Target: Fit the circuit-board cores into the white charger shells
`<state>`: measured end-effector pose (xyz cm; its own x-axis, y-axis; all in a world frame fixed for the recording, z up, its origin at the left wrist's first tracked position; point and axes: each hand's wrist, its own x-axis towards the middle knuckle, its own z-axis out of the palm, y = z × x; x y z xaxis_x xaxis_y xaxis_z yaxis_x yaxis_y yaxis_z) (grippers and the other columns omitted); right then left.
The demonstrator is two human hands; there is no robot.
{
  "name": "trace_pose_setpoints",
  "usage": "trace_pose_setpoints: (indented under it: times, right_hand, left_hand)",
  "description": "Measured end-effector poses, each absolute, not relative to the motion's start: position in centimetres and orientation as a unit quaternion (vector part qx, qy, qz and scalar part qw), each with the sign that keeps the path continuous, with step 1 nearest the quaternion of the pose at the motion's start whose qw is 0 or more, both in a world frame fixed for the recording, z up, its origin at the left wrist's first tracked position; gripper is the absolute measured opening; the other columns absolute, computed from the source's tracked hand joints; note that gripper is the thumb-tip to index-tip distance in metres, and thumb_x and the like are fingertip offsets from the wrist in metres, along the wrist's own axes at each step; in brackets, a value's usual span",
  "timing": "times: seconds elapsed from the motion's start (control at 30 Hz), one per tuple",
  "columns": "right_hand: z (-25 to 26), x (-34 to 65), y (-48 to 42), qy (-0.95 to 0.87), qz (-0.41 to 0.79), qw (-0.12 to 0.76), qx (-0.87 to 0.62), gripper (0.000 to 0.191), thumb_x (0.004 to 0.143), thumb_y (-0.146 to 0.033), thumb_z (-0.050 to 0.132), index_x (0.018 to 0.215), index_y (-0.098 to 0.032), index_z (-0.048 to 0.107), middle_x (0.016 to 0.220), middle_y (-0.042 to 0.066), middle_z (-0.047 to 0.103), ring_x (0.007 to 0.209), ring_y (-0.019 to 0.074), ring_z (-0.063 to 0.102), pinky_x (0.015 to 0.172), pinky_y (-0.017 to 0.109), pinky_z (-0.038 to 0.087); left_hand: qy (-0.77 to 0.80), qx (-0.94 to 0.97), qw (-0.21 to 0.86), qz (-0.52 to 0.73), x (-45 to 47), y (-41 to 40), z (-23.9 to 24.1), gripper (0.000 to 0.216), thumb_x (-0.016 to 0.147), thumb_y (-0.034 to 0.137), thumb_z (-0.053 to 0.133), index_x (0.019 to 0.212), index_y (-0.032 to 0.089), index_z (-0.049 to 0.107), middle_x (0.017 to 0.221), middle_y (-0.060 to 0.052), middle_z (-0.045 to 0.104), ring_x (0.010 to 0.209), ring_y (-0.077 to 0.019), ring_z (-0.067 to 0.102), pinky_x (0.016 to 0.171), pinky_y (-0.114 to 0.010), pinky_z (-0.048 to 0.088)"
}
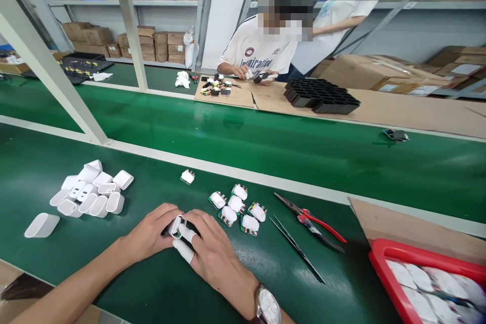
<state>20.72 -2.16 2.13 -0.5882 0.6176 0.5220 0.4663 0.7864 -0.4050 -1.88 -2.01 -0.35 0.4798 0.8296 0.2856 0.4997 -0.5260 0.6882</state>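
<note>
A small white charger housing (176, 227) with a dark part against it sits between my hands, its oval opening facing up. My left hand (157, 228) is closed around its far left side. From the right, my right hand (212, 243) grips it too, with white finger cots on two digits pressing at the opening; those fingers partly hide what is inside. To the right lie several circuit boards (236, 204) topped with white pads, and a single one (187, 176) lies farther back. Several empty white housings (91, 190) are heaped at the left, with one housing (42, 225) apart.
Long-nose pliers (309, 220) and tweezers (298, 249) lie right of the boards. A red bin (383, 263) of padded boards stands at the right. Beyond runs a green conveyor (228, 126) carrying a dark assembly (396, 135). Across it, a person (261, 50) works near black trays (321, 95).
</note>
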Motion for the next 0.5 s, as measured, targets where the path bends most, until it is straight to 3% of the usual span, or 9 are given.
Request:
trace_pose_setpoints:
  times: [0.13,0.23,0.33,0.5]
  right_hand:
    - [1.9,20.3,-2.2,-0.864,0.165,0.36,-0.31,0.03,0.103,-0.019,0.059,0.133,-0.021,0.057,0.131,0.015,0.063,0.122,0.0277,0.063,0.099,0.046,0.062]
    - [1.7,20.1,-2.1,-0.87,0.182,0.344,-0.302,0.035,0.104,-0.017,0.054,0.139,-0.02,0.053,0.133,0.015,0.062,0.12,0.0269,0.063,0.099,0.046,0.062]
    - [1.2,20.1,-1.8,-0.878,0.182,0.341,-0.283,0.032,0.104,-0.015,0.054,0.135,-0.021,0.056,0.126,0.013,0.065,0.115,0.0259,0.063,0.096,0.045,0.062]
    - [0.6,20.5,-1.4,-0.911,0.087,0.316,-0.252,0.028,0.1,-0.007,0.051,0.122,-0.019,0.062,0.126,0.014,0.065,0.117,0.0291,0.062,0.092,0.047,0.062]
  left_hand:
    - [0.395,0.814,0.272,0.328,-1.9,-1.9,0.2,0.033,0.101,0.031,0.069,0.133,0.024,0.064,0.118,-0.01,0.071,0.102,-0.0238,0.067,0.09,-0.038,0.059]
    - [0.38,0.812,0.275,0.348,-1.9,-1.9,0.3,0.016,0.102,0.027,0.067,0.116,0.022,0.07,0.11,-0.008,0.074,0.096,-0.0219,0.068,0.086,-0.036,0.059]
    - [0.386,0.803,0.278,0.359,-1.8,-1.9,0.2,0.01,0.1,0.028,0.07,0.107,0.02,0.07,0.104,-0.008,0.074,0.093,-0.0211,0.069,0.081,-0.035,0.059]
    - [0.403,0.791,0.281,0.366,-1.7,-1.9,-0.1,0.013,0.098,0.028,0.071,0.109,0.021,0.069,0.106,-0.008,0.073,0.095,-0.0206,0.07,0.081,-0.033,0.06]
